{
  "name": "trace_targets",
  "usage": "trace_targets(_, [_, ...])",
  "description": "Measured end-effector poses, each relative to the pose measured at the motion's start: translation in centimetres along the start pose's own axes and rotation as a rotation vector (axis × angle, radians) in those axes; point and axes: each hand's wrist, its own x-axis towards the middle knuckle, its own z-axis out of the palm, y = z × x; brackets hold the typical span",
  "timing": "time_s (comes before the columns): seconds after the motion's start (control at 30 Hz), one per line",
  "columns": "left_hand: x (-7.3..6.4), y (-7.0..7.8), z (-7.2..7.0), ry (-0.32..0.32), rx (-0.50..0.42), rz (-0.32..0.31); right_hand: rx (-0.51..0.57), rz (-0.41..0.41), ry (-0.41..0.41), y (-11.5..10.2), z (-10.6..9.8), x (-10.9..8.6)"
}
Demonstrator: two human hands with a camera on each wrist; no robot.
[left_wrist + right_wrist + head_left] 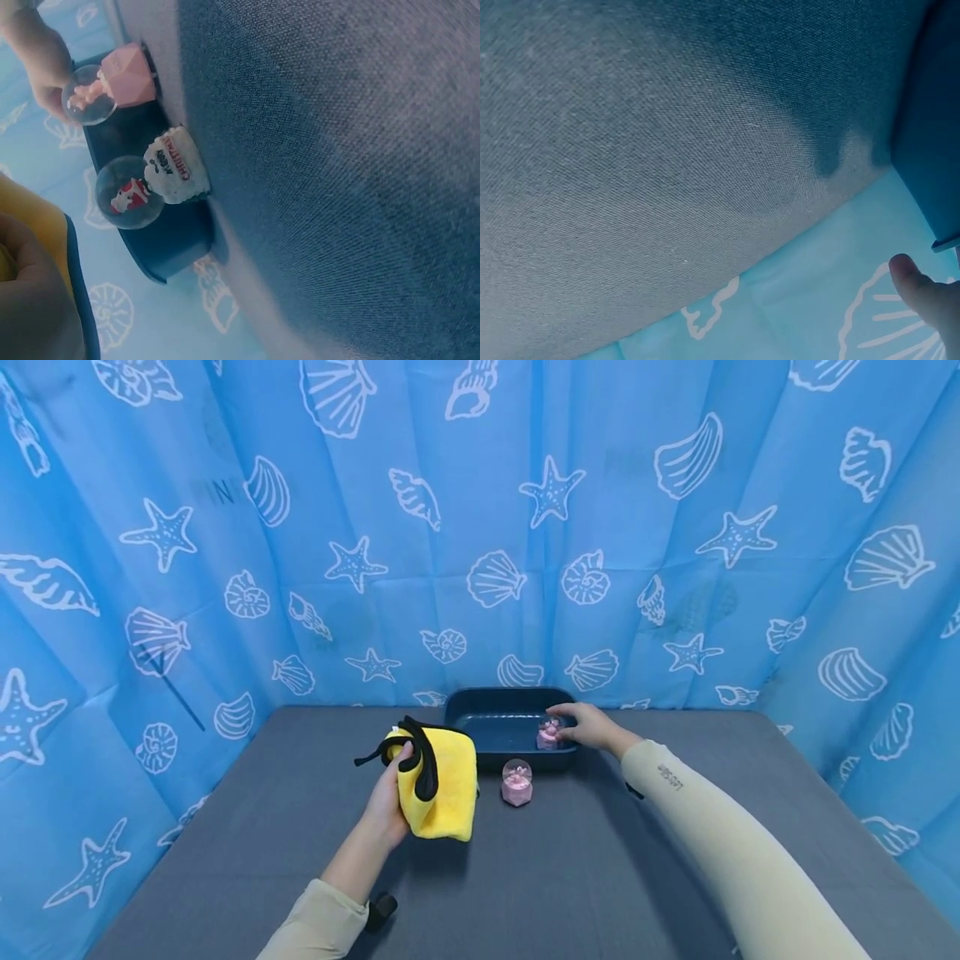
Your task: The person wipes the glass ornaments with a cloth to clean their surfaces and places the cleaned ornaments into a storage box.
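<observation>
My left hand [386, 802] grips a folded yellow cloth [446, 785] with black edging, held above the table left of centre. At the right end of a dark blue tray [468, 693], my right hand [592, 727] holds a pink snow globe [549, 735] between fingers and thumb, inside the rim. A second pink snow globe [517, 782] stands upright on the table before the tray. The left wrist view also shows a white-based Christmas snow globe [178, 166] beside it; the cloth hides it in the head view. In the right wrist view only a fingertip [905, 271] appears near the tray wall.
A grey cloth-covered table [585, 877] lies under everything. Behind it and along both sides hangs a blue curtain [465, 527] with white shells and starfish. The tray stands near the table's back edge.
</observation>
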Motion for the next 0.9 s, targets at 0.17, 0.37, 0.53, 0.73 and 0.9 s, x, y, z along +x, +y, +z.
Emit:
trace_targets(0.17, [-0.2, -0.1, -0.3, 0.0, -0.005, -0.006, 0.004, 0.017, 0.0, 0.2, 0.3, 0.1])
trace_targets(0.37, [-0.2, -0.1, -0.4, -0.018, 0.008, 0.004, 0.004, 0.031, 0.015, 0.1, 0.3, 0.4])
trace_targets(0.53, [-0.2, -0.1, -0.4, -0.024, 0.007, 0.005, 0.005, 0.045, 0.02, 0.0, 0.4, 0.6])
trace_targets(0.73, [-0.2, -0.1, -0.5, -0.02, -0.007, 0.003, 0.019, 0.063, 0.031, -0.2, 0.6, 1.1])
trace_targets(0.9, [-0.1, 0.0, -0.6, -0.023, -0.003, 0.004, 0.034, 0.067, 0.037, -0.3, 0.4, 1.3])
